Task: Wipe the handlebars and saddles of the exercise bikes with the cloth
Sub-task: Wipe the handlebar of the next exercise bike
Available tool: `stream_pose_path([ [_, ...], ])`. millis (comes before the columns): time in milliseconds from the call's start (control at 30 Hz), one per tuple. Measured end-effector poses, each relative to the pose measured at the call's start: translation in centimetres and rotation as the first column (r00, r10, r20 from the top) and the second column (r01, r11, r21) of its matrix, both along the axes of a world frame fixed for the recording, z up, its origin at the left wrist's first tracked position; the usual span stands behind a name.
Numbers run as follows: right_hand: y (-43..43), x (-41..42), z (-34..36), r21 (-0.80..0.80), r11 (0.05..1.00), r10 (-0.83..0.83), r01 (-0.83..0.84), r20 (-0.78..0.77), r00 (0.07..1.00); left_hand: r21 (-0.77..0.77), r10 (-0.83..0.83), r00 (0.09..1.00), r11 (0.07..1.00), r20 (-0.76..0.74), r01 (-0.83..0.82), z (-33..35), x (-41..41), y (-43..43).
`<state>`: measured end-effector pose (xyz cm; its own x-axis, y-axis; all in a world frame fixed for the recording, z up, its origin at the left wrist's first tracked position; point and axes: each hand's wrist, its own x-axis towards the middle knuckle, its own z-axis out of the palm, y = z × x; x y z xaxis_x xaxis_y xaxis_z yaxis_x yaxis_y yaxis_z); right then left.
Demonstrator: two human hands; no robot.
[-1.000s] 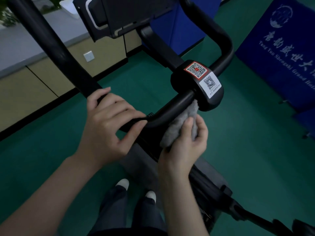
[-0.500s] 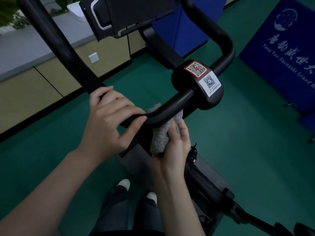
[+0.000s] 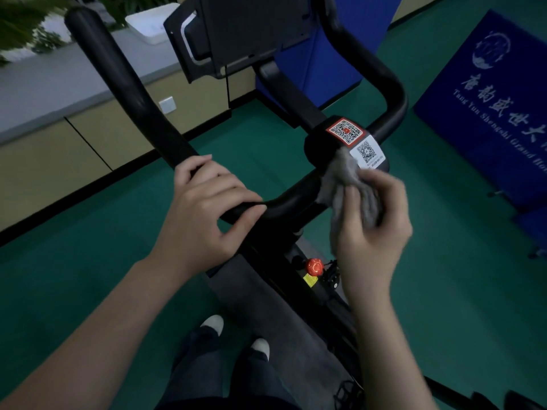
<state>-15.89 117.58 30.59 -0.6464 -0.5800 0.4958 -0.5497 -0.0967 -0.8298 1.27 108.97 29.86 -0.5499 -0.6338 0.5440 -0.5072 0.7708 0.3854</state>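
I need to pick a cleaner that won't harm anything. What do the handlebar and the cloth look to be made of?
Handlebar: black with a dull sheen, likely a rubbery or foam coating over a tube, though unsure. Cloth: grey, fuzzy and bunched in the right hand, probably microfibre or terry.

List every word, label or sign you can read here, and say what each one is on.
"Tang Yun Shengshi Grand Ho": blue banner, cut off by the picture's edge.
"唐韵盛世大": same banner, above the English line, also cut off.
Red sticker and white sticker, at the middle of the handlebar: QR codes; the white one's small print is too small to read.
Yellow label below the red knob: too blurred to read.
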Motion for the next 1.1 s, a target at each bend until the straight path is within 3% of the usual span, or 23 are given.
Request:
stream_pose_path([
  [133, -3.2, -2.0, 2.9, 0.218, 0.960, 0.259, -0.178, -0.432, 0.864, 0.026, -0.019, 1.000, 0.999, -0.004, 0.019, 0.3, 0.2, 0.0],
  [300, -4.8, -3.3, 4.8, 0.324, 0.918, 0.387, -0.227, -0.615, 0.687, 0.036, -0.022, 1.000, 0.999, -0.010, 0.022, 0.4, 0.1, 0.0],
  [467, -6.0, -3.1, 4.9, 0.678, 0.683, 0.700, -0.271, -0.502, 0.508, 0.044, -0.025, 1.000, 0.999, -0.005, 0.025, 0.4, 0.3, -0.1],
  [800, -8.3, -1.3, 6.5, 0.851, 0.338, 0.882, -0.402, -0.137, 0.452, 0.061, -0.016, 1.000, 0.998, -0.016, 0.017, 0.6, 0.4, 0.0],
  [867, -8.4, -2.2, 6.7, 0.864, 0.362, 0.879, -0.349, -0.192, 0.437, 0.067, -0.016, 1.000, 0.998, -0.009, 0.016, 0.7, 0.3, -0.1],
  [967, -8.0, -3.5, 6.7, 0.815, 0.516, 0.801, -0.264, -0.349, 0.487, 0.076, -0.009, 1.000, 0.997, -0.007, 0.009, 0.7, 0.3, 0.0],
  [1100, -6.5, -1.8, 5.7, 0.743, 0.583, 0.762, -0.328, -0.359, 0.539, 0.069, -0.002, 1.000, 0.998, 0.001, 0.002, 0.7, 0.4, 0.0],
])
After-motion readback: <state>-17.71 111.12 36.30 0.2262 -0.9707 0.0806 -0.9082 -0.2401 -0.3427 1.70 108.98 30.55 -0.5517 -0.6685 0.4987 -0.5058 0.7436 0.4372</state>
